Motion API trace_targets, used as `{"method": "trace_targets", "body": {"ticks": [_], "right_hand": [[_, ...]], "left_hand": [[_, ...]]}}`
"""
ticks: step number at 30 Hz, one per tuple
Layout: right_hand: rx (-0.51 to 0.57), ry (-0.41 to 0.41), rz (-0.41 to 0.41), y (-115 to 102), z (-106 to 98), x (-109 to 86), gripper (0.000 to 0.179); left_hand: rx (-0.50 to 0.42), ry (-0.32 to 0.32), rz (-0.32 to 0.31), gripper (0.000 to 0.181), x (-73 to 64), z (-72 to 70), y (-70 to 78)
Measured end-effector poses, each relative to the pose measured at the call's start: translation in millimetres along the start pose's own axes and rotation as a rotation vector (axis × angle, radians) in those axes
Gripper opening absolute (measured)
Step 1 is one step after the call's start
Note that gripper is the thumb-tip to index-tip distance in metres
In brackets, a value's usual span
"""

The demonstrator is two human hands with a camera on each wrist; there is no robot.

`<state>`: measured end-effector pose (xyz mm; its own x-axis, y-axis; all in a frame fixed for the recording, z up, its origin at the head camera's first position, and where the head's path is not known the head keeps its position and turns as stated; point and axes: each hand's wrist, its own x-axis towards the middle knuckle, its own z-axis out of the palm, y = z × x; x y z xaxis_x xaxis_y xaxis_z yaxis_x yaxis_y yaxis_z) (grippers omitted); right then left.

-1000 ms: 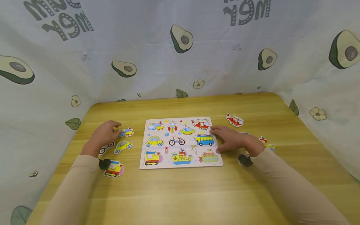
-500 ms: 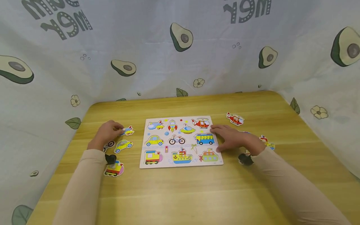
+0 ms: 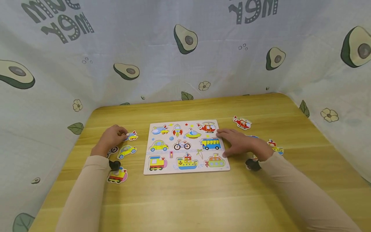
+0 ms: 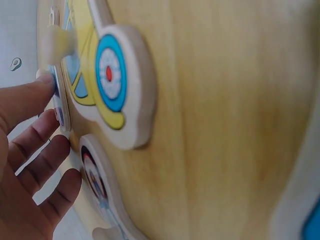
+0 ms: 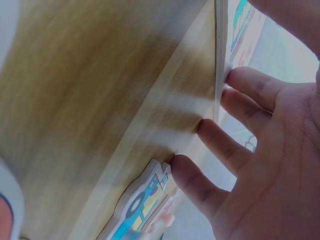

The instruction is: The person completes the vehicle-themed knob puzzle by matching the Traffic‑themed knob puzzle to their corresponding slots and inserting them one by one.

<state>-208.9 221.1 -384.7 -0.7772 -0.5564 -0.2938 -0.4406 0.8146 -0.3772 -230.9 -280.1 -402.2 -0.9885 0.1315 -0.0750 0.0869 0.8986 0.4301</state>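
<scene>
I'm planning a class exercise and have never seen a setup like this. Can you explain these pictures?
There is no machine: a person works bare-handed. A head-worn camera looks over the table; a camera on each wrist gives the close-ups. On the table lies a puzzle board showing vehicles, with loose pieces to either side, such as a yellow car piece and a red helicopter piece. The left hand pinches the airplane piece; the right hand touches the board's right edge.
</scene>
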Motion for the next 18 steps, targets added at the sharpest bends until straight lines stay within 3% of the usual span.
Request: {"method": "trace_targets", "body": {"ticks": [18], "right_hand": [[-0.005,-0.003,0.008,-0.9,0.3,1.2,0.084]], "left_hand": [[0.016,0.043,-0.011,0.030,-1.0,3.3,5.8]]}}
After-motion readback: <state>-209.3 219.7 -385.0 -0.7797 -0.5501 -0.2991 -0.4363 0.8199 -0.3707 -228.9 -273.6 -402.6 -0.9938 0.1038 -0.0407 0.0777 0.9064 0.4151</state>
